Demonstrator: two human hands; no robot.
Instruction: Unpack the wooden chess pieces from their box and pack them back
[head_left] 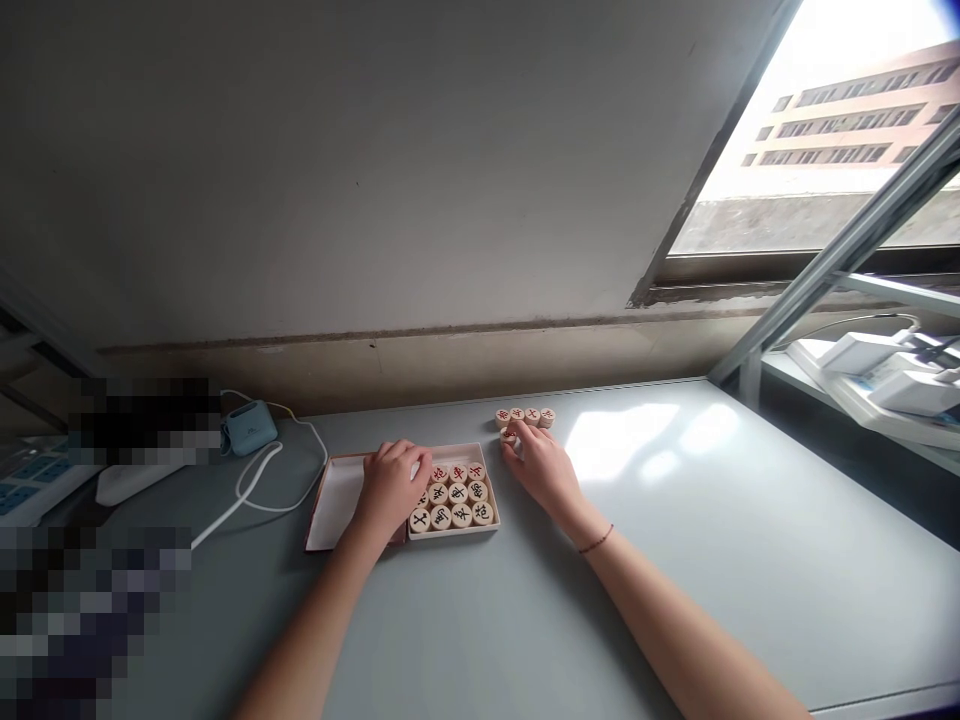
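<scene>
A shallow cardboard box (486,460) holds rows of round wooden Chinese chess pieces (457,492), red characters at the back and black ones in front. My left hand (396,480) lies over the box's left side with its fingers curled down; what is under the fingertips is hidden. Past the box's right back corner, stacked chess pieces (532,416) with red characters stand in a row. In front of that row my right hand (546,462) has its fingers closed around a red-marked chess piece (508,437), partly covered by the fingers.
The box lid (330,500) lies open side up, left of the box. A blue device (251,428) and white cables (238,505) are on the grey table (480,620) at left. Power strips sit on a shelf (817,410) at right. A wall borders the back.
</scene>
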